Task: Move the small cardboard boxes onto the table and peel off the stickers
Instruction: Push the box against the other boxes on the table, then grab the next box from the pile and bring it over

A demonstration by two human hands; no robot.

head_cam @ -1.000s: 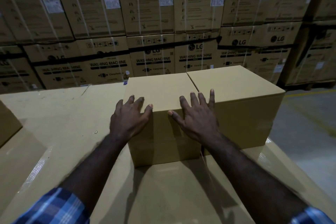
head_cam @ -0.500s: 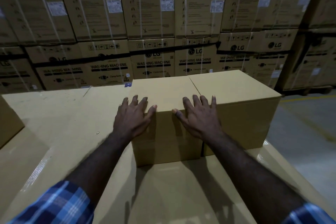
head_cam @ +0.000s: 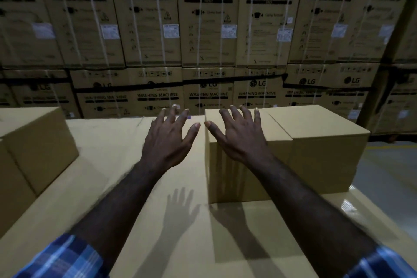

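Note:
Two plain small cardboard boxes stand side by side on the cardboard-covered table (head_cam: 112, 165): the nearer box (head_cam: 225, 176) and, to its right, the second box (head_cam: 325, 153). My right hand (head_cam: 241, 135) hovers open with spread fingers over the nearer box's front left corner. My left hand (head_cam: 169, 140) is open in the air left of that box and casts a shadow on the table. Neither hand holds anything. A small purple sticker (head_cam: 188, 117) peeks out at the table's far edge by my left fingertips.
Another plain cardboard box (head_cam: 38, 149) sits at the table's left edge. A wall of stacked, strapped washing-machine cartons (head_cam: 207, 40) stands behind the table. Grey floor (head_cam: 390, 176) with a yellow line lies to the right.
Both hands have lifted off the nearer box's top and now hover with spread fingers. The left hand has moved off the box to its left. The view has tilted up.

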